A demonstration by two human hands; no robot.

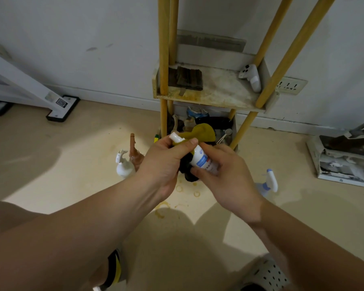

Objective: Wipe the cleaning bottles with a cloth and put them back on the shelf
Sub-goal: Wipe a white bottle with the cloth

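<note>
Left hand (164, 162) grips cloth (205, 134) round bottle (200, 158) neck; right hand (225, 175) grips base.

Held bottle (200, 157): label print too small to be read; base covered by the right hand (225, 171). Yellow-black cloth (204, 133): largely hidden behind the left hand (164, 162). Right of the grip, spray bottle (270, 181): body partly masked by the wrist.

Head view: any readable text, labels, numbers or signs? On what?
Nothing is legible.
Bottle: blue label with print, too blurred to read.
Stand base: QR-like sticker, too small to read.
Box on the floor at right: printing too small to read.
</note>
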